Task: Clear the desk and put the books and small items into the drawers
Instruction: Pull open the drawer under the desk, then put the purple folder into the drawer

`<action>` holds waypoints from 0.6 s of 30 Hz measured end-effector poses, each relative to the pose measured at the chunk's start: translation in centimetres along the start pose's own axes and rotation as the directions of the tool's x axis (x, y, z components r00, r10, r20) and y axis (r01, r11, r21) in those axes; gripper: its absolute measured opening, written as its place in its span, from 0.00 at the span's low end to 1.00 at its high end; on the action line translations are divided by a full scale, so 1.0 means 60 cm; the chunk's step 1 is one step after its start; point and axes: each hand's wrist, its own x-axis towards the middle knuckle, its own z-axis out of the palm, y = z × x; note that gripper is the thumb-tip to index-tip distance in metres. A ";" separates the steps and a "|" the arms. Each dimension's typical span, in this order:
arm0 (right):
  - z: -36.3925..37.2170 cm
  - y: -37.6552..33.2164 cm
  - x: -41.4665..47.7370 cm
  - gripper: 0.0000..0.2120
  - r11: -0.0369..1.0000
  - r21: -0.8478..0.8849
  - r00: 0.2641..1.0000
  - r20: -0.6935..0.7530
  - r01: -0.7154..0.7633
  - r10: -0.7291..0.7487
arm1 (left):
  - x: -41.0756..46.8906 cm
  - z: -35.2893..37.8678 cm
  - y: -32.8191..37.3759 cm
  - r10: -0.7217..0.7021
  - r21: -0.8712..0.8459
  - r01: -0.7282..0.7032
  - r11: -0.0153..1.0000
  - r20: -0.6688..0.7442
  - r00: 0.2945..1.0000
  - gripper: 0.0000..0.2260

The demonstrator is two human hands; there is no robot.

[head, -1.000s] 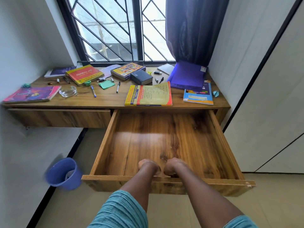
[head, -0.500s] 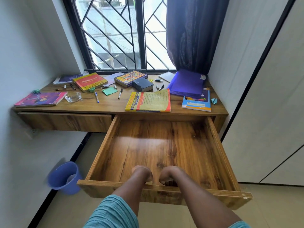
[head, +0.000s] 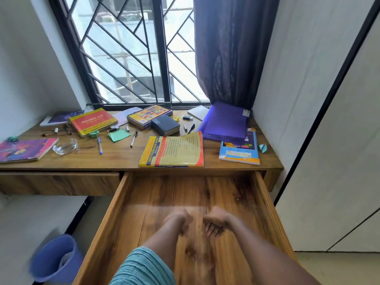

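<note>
The desk's right drawer [head: 112, 204] is pulled far out, its wooden floor bare. My left hand [head: 178, 220] and my right hand [head: 216, 222] hover close together over the drawer floor, motion-blurred, fingers loosely curled, holding nothing. On the desk [head: 115, 159] lie a yellow book [head: 172, 151] at the front edge, a blue book [head: 239, 154], a purple folder [head: 224, 122], a dark box [head: 165, 125], a colourful book [head: 149, 115], a red book [head: 92, 122] and a pink book [head: 22, 149]. Pens [head: 99, 142], a green note [head: 119, 135] and a glass dish [head: 65, 147] are scattered between them.
The left drawer [head: 59, 183] is closed. A blue bucket [head: 55, 258] stands on the floor at lower left. A dark curtain [head: 230, 52] hangs over the desk's back right corner. A wardrobe door [head: 329, 140] runs along the right side.
Both hands have let go of the drawer's front edge and lifted forward over the drawer floor. The view has moved closer, and the drawer front has left the frame.
</note>
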 end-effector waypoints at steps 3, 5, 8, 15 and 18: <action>-0.073 -0.027 0.029 0.15 0.991 0.053 0.963 -0.249 0.124 -0.108 | 0.026 -0.058 0.079 0.123 -0.188 -0.171 0.967 -0.243 0.962 0.10; -0.119 -0.042 0.047 0.15 0.980 0.032 0.901 -0.400 0.196 -0.167 | 0.034 -0.095 0.124 0.161 -0.286 -0.262 0.921 -0.333 0.929 0.13; -0.182 -0.056 0.086 0.16 0.972 -0.058 0.781 -0.585 0.228 -0.218 | 0.060 -0.143 0.195 0.214 -0.366 -0.378 0.851 -0.415 0.884 0.13; -0.314 -0.073 0.140 0.12 0.975 -0.163 0.602 -0.767 0.154 -0.223 | 0.110 -0.241 0.301 0.293 -0.278 -0.503 0.818 -0.551 0.781 0.16; -0.375 -0.076 0.169 0.11 0.971 -0.210 0.569 -0.787 0.117 -0.239 | 0.144 -0.285 0.343 0.308 -0.220 -0.501 0.837 -0.568 0.763 0.21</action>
